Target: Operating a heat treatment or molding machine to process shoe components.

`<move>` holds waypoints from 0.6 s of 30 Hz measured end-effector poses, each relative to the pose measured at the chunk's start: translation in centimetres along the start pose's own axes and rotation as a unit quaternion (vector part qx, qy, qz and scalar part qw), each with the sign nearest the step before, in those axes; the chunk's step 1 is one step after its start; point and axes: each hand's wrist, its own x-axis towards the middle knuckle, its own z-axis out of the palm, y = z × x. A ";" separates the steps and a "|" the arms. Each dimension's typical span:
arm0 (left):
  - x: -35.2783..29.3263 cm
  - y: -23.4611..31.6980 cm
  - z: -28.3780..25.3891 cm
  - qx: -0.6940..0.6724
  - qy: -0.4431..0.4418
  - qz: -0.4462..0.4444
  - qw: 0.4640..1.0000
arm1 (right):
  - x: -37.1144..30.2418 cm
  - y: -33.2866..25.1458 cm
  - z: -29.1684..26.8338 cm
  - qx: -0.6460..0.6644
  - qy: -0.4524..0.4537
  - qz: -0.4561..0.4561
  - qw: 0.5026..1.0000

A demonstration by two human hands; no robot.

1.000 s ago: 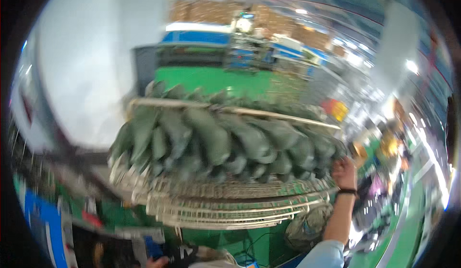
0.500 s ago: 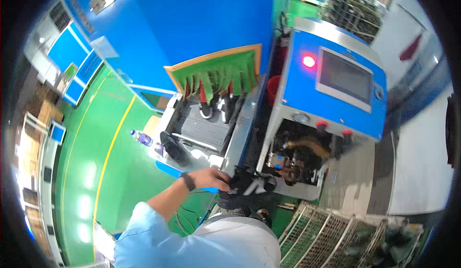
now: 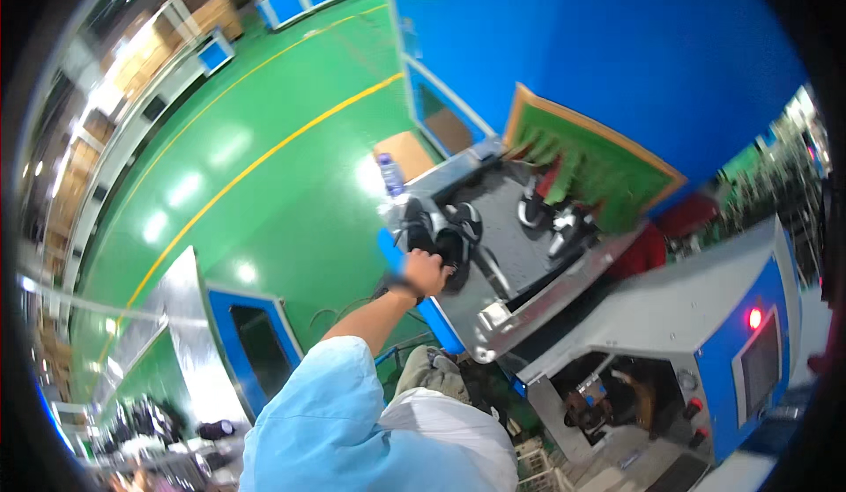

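My left hand (image 3: 426, 272), with a dark band at its wrist, is closed at the near end of a black shoe (image 3: 454, 247) with light trim. That shoe is over the near end of the conveyor (image 3: 507, 197). Close on its left is another black shoe (image 3: 414, 225); whether the two touch I cannot tell. Farther along the belt, black-and-white shoes (image 3: 564, 230) sit by a green strip curtain (image 3: 564, 162). My right hand is not in view.
A purple-labelled bottle (image 3: 390, 175) stands beside the conveyor's left edge. To the right is a blue-and-grey machine (image 3: 652, 316) with a lit red lamp. A metal-topped table (image 3: 189, 333) stands at left, near a rack of shoes (image 3: 150, 426).
The view has swung right and tilted. My left hand has carried the black shoe from beside the machine to the conveyor's near end, next to the other shoe.
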 end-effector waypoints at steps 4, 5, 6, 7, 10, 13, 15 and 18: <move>-8.7 -5.0 -4.1 -0.048 0.009 -0.002 0.999 | -2.4 -5.5 10.4 -0.035 0.028 -0.155 0.987; -11.2 -6.9 -4.8 -0.043 0.024 -0.038 0.998 | -2.1 -5.9 11.8 -0.056 0.040 -0.160 0.985; -14.1 -9.0 -5.5 -0.054 0.023 -0.026 0.998 | -0.2 -5.2 12.0 -0.049 -0.008 -0.138 0.989; -17.3 -10.8 -6.2 -0.065 0.022 -0.011 0.998 | 1.0 -4.9 12.6 -0.049 -0.041 -0.147 0.987; -27.9 -16.3 -10.7 -0.029 0.013 -0.072 0.997 | 4.1 -4.5 14.4 -0.111 -0.186 -0.119 0.969; -39.3 -22.7 -13.5 0.043 0.055 -0.198 0.978 | 5.3 -3.7 17.6 -0.081 -0.272 -0.169 0.944; -47.3 -27.2 -15.5 0.101 0.152 -0.298 0.937 | 4.1 -4.7 19.4 -0.113 -0.309 -0.160 0.931; -58.4 -32.4 -19.1 0.285 0.272 -0.578 0.714 | 1.8 -6.3 21.6 -0.116 -0.356 -0.164 0.913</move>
